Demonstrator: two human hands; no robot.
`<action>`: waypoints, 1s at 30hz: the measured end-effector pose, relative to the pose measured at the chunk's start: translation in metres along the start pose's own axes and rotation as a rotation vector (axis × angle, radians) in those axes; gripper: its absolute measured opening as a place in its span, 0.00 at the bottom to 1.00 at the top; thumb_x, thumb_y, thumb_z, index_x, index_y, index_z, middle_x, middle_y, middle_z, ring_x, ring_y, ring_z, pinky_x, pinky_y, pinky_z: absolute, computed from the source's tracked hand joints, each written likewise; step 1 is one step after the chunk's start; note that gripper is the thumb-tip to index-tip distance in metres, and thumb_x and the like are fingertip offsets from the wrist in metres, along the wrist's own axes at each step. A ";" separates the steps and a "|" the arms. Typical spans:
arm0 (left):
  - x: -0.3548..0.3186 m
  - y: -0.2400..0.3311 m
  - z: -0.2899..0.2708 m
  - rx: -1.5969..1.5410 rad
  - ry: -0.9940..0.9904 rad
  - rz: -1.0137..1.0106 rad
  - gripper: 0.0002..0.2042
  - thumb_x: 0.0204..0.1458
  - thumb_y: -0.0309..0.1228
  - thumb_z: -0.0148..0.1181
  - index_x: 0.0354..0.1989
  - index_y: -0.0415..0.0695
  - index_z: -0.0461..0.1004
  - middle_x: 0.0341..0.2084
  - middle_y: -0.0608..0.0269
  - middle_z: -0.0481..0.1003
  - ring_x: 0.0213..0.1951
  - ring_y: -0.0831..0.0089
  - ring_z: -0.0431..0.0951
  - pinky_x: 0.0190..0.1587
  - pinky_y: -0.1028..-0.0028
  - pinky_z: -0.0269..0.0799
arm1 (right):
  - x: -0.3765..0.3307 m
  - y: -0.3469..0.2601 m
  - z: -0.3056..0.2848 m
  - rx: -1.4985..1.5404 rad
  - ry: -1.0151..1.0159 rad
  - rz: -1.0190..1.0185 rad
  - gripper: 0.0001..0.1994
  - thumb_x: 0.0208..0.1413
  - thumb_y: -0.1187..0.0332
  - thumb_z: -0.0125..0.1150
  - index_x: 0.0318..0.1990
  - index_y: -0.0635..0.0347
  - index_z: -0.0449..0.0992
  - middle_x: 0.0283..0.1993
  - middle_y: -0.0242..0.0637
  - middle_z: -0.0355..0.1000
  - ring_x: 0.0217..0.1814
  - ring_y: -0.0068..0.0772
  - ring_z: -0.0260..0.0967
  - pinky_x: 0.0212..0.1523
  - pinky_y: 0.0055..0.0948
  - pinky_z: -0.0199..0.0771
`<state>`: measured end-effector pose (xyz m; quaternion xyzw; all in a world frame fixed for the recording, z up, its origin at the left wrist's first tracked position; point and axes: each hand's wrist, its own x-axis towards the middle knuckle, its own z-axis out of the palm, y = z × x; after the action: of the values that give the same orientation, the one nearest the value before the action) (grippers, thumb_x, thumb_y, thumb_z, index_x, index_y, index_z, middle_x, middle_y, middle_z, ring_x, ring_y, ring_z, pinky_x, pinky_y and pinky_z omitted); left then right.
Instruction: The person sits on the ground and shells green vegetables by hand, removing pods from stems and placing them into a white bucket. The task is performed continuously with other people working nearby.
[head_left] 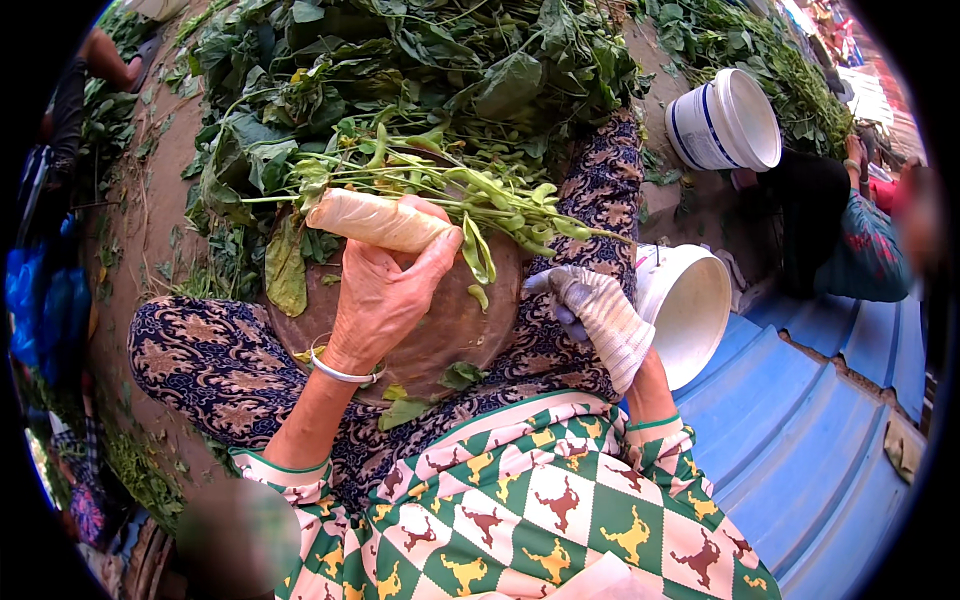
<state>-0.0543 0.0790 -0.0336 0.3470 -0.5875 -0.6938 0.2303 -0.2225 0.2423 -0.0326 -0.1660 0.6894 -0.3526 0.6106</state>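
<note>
Green soybean stalks (500, 205) with pods lie across in front of me. My left hand (390, 280) is closed at the stalks, thumb pressed along a pale tan roll-shaped piece (375, 220). Whether this piece is held or wrapped round a finger cannot be told. To the right, my right hand (600, 320) wears a knitted glove with grey fingers. Those fingers are loosely bent and slightly apart, with nothing visible in them. Below the stalks is a round brown board (430, 335) between my legs, with a loose pod (478, 297) and leaves on it.
A heap of leafy plants (400, 70) rises beyond my legs. A white bucket (690, 310) lies tipped beside my right hand; another white bucket (720, 120) is farther right. Blue ridged sheeting (800, 430) spreads at right. Another person (860, 240) sits there; a blue bag (45, 310) is at left.
</note>
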 end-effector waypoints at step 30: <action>0.002 -0.014 0.019 -0.368 -0.023 -0.246 0.12 0.52 0.32 0.59 0.41 0.39 0.70 0.34 0.60 0.74 0.37 0.71 0.77 0.41 0.71 0.76 | 0.021 -0.016 0.033 -0.281 0.142 -0.231 0.10 0.54 0.66 0.56 0.37 0.63 0.77 0.31 0.42 0.75 0.31 0.28 0.72 0.34 0.26 0.71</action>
<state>-0.0680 0.0929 -0.0467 0.3602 -0.4069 -0.8161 0.1967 -0.1985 0.2083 -0.0367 -0.3022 0.7496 -0.3313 0.4868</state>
